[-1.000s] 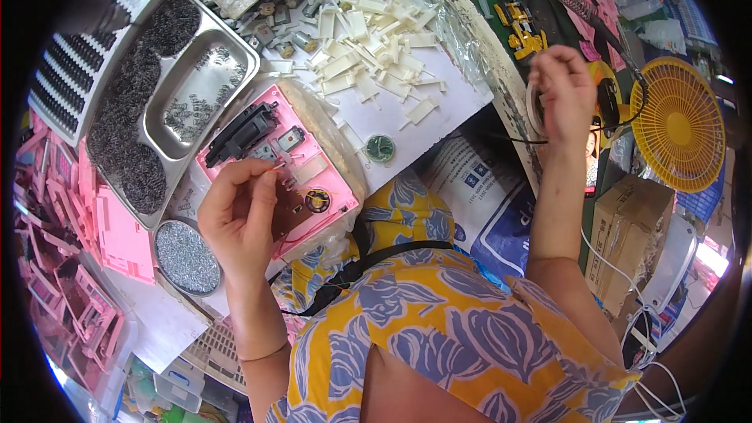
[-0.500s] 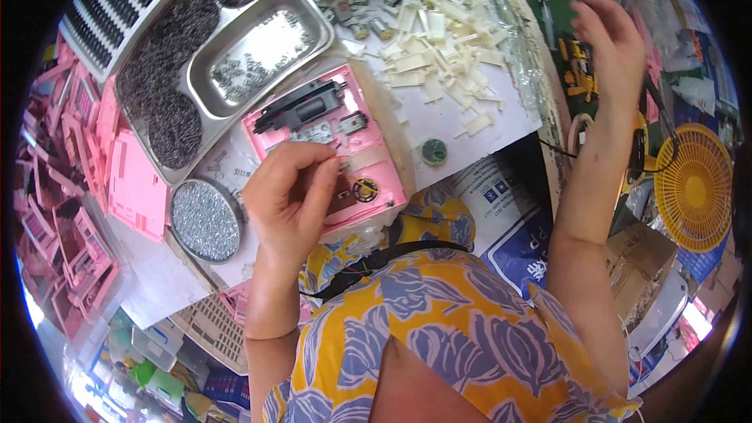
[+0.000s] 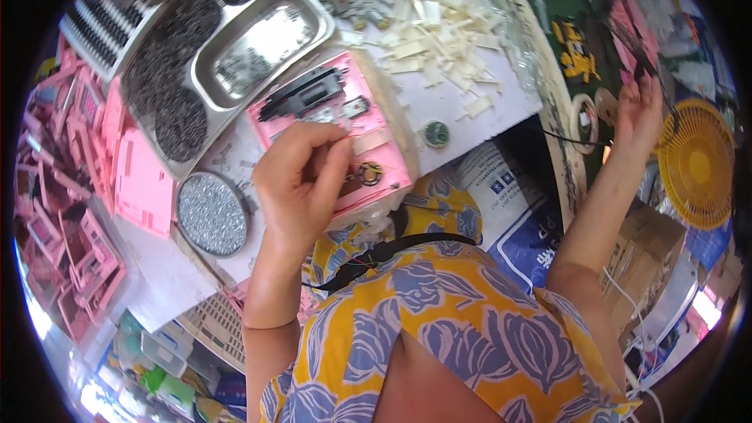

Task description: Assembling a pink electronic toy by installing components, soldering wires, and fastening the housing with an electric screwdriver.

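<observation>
A pink plastic housing (image 3: 398, 158) lies on the table in front of me, with a long black part (image 3: 304, 94), a small metal-and-black part (image 3: 355, 106), a pale flat piece (image 3: 371, 140) and a round black-and-brass part (image 3: 368, 174) with thin wires inside. My left hand (image 3: 301, 176) rests over its left side, thumb and forefinger pinched together; whatever they hold is hidden. Far to the right, my right hand (image 3: 638, 119) is raised with its fingers closed around the lower end of a dark, slim thing (image 3: 644, 63), blurred, beside a black cord.
A steel tray (image 3: 319, 27) of dark springs and small parts stands at the back left. Near it are a round dish of metal screws (image 3: 211, 215) and pink housings (image 3: 141, 188). White plastic pieces (image 3: 439, 39), a green round tin (image 3: 435, 134) and a yellow fan (image 3: 695, 164) lie rightward.
My right hand has come down and toward me from beside the white jar, its fingers now closing at the dark thing. My left hand stays pinched at the housing.
</observation>
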Demonstrator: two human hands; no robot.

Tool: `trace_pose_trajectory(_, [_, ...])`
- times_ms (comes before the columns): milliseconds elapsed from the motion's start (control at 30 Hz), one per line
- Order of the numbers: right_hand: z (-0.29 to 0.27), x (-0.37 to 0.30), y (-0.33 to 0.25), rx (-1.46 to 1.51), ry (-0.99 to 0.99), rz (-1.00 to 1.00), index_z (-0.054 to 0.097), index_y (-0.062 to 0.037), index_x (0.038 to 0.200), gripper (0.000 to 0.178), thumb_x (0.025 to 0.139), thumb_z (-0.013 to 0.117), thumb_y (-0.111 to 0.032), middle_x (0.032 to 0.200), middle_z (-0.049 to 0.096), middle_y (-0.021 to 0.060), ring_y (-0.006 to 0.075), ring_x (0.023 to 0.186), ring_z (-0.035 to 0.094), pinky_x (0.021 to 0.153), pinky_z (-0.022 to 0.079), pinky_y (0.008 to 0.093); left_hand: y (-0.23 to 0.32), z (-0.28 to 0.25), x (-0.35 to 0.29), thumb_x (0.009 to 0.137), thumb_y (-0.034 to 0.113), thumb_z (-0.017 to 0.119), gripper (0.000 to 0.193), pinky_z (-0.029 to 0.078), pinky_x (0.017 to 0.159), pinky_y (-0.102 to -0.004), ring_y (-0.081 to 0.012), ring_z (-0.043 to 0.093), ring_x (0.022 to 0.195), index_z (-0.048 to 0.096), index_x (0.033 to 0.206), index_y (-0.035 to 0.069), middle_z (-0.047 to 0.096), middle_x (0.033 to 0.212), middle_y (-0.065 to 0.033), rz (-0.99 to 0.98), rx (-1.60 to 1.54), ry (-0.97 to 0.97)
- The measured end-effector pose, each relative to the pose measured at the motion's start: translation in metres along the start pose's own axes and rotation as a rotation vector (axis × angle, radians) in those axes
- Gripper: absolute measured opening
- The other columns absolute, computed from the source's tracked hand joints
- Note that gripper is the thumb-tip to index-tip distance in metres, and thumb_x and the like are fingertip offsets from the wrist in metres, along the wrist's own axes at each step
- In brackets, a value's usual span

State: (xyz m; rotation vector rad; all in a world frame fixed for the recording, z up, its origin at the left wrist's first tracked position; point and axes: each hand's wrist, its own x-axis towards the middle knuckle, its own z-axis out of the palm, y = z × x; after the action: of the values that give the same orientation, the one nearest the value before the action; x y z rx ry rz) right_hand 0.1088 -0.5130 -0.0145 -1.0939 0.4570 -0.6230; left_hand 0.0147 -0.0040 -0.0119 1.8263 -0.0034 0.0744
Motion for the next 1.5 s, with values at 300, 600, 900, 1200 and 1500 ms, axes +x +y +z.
trace_pose_trajectory(300, [0.021, -0.023, -0.021, -0.163, 0.290, -0.446, 0.058, -0.0038, 0.097, 0.019, 0.089, 0.073, -0.013, 0.068, 0.052, 0.0005, 0.0092, 0.051, 0.046, 0.043, 0.037, 0.0261, -0.010, 0.001, -0.002, 0.094, -0.005, 0.064, 0.003, 0.049, 0.065, -0.0209, -0.0077, 0.061, 0.072, 0.065, 0.097, -0.004, 0.064, 0.086, -0.0047, 0.104, 0.076, -0.014])
trace_pose_trajectory(600, [0.091, -0.147, 0.018, 0.057, -0.440, -0.371, 0.059, -0.0026, 0.116, 0.026, 0.092, 0.067, -0.007, 0.087, 0.065, 0.0096, 0.0142, 0.077, 0.063, 0.065, 0.053, 0.0293, -0.015, 0.001, 0.004, 0.091, -0.005, 0.067, 0.003, 0.043, 0.060, -0.0201, -0.0073, 0.055, 0.070, 0.065, 0.093, -0.005, 0.065, 0.086, -0.0056, 0.133, 0.090, 0.044])
trace_pose_trajectory(900, [0.184, -0.180, 0.071, 0.017, -0.745, -0.265, 0.055, 0.0050, 0.116, 0.024, 0.096, 0.062, -0.007, 0.082, 0.065, 0.0101, 0.0126, 0.064, 0.061, 0.058, 0.051, 0.0259, -0.008, -0.008, -0.006, 0.093, -0.003, 0.065, 0.003, 0.044, 0.072, -0.0222, -0.0096, 0.058, 0.078, 0.065, 0.096, -0.005, 0.066, 0.089, -0.0061, 0.107, 0.247, 0.043])
trace_pose_trajectory(1200, [0.153, -0.179, 0.070, 0.005, -0.643, -0.128, 0.059, 0.0007, 0.114, 0.030, 0.089, 0.075, -0.006, 0.098, 0.070, 0.0084, 0.0059, 0.081, 0.064, 0.067, 0.053, 0.0193, -0.009, 0.004, -0.003, 0.088, -0.004, 0.068, 0.003, 0.037, 0.061, -0.0222, -0.0091, 0.053, 0.069, 0.067, 0.088, -0.001, 0.066, 0.083, -0.0049, 0.172, 0.269, 0.091])
trace_pose_trajectory(1500, [0.161, -0.180, 0.067, -0.041, -0.595, -0.129, 0.057, 0.0027, 0.114, 0.028, 0.091, 0.071, -0.004, 0.087, 0.067, 0.0092, 0.0110, 0.066, 0.061, 0.061, 0.051, 0.0232, -0.010, 0.008, -0.002, 0.089, -0.003, 0.068, 0.002, 0.033, 0.056, -0.0221, -0.0076, 0.048, 0.065, 0.068, 0.089, -0.001, 0.064, 0.080, -0.0028, 0.183, 0.297, 0.113])
